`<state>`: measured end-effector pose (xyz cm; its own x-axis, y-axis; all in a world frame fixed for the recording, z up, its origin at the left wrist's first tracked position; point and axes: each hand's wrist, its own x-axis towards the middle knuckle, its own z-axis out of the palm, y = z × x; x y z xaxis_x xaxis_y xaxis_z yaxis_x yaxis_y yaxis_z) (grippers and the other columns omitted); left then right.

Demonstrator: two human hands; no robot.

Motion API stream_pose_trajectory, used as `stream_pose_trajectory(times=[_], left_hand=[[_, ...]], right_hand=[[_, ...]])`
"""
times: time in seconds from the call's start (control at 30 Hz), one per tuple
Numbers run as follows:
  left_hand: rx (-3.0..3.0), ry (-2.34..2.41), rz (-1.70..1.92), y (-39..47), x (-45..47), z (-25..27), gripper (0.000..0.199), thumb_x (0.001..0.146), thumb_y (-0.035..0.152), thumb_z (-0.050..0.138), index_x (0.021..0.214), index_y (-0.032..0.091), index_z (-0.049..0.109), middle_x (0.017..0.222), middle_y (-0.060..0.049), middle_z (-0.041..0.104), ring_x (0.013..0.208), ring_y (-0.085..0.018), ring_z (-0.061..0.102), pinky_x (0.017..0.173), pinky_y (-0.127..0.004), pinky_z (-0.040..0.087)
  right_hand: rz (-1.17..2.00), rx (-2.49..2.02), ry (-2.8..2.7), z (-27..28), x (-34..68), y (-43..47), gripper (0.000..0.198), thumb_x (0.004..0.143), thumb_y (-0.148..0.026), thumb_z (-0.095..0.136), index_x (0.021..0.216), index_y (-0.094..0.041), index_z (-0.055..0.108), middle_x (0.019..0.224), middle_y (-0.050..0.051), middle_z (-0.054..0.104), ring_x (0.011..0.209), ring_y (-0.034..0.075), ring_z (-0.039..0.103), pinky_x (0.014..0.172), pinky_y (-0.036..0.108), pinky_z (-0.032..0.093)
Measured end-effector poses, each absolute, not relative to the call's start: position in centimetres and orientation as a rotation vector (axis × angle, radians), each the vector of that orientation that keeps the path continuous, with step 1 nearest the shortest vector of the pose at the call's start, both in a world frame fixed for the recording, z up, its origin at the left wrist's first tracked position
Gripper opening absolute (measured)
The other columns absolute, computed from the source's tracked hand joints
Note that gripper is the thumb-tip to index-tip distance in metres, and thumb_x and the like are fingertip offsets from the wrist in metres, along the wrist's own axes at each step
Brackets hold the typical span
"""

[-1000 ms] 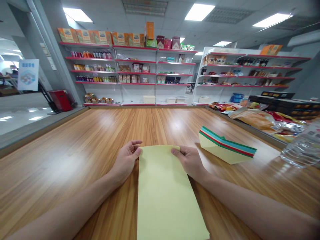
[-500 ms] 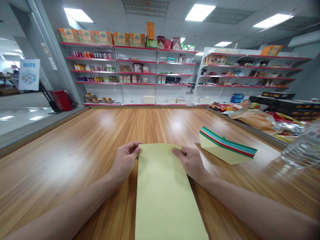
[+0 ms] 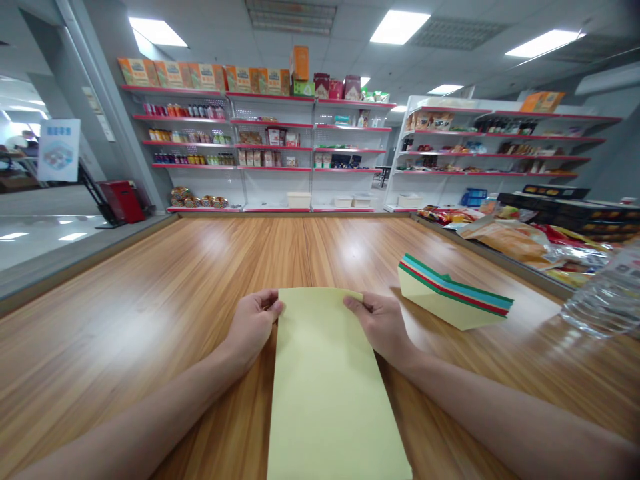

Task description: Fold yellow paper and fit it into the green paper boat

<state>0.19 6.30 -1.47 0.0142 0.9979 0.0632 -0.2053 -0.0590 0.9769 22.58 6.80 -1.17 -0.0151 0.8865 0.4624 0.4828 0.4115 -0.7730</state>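
Note:
A long sheet of pale yellow paper (image 3: 327, 387) stretches from the middle of the view down past its bottom edge. My left hand (image 3: 254, 323) pinches its far left corner, thumb on top and fingers tucked beneath. At the far right corner my right hand (image 3: 384, 327) grips the paper the same way. The far edge between my hands bows slightly upward. To the right of my right hand stands a folded paper piece (image 3: 453, 293), pale yellow below with green, light blue and red stripes along its top. Neither hand touches it.
The wooden table (image 3: 240, 253) has a raised rim. A clear plastic bottle (image 3: 607, 297) lies at the right, near snack packets (image 3: 525, 240) and black boxes (image 3: 555, 207) beyond the rim. Stocked shelves (image 3: 275, 147) line the back; a sign (image 3: 59, 150) stands at left.
My left hand and the paper's far left corner have shifted very slightly to the right. The paper's near end has moved a little left. My right hand keeps its place.

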Motion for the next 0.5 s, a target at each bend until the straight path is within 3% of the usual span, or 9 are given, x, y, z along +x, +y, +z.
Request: stream_pose_trajectory(times=[0.27,0.5], left_hand=[[1.125,0.933,1.316,6.44,0.16,-1.65,0.036,0.069,0.025,0.069,0.102,0.012,0.063,0.094,-0.009,0.068,0.084,-0.019,0.064,0.070,-0.026,0.047],[1.095,0.890,1.282,6.86,0.06,-2.21,0.038,0.067,0.021,0.070,0.103,0.011,0.062,0.091,-0.010,0.069,0.082,-0.021,0.065,0.073,-0.030,0.048]], right_hand=[[0.409,-1.222,-1.648,-1.06,22.72,6.72,0.040,0.079,-0.040,0.056,0.049,-0.016,0.045,0.050,-0.004,0.030,0.048,0.009,0.029,0.044,0.023,0.022],[0.447,-1.247,-1.588,-0.97,22.72,6.80,0.037,0.079,-0.040,0.056,0.053,-0.015,0.049,0.050,-0.004,0.034,0.048,0.009,0.032,0.044,0.022,0.024]])
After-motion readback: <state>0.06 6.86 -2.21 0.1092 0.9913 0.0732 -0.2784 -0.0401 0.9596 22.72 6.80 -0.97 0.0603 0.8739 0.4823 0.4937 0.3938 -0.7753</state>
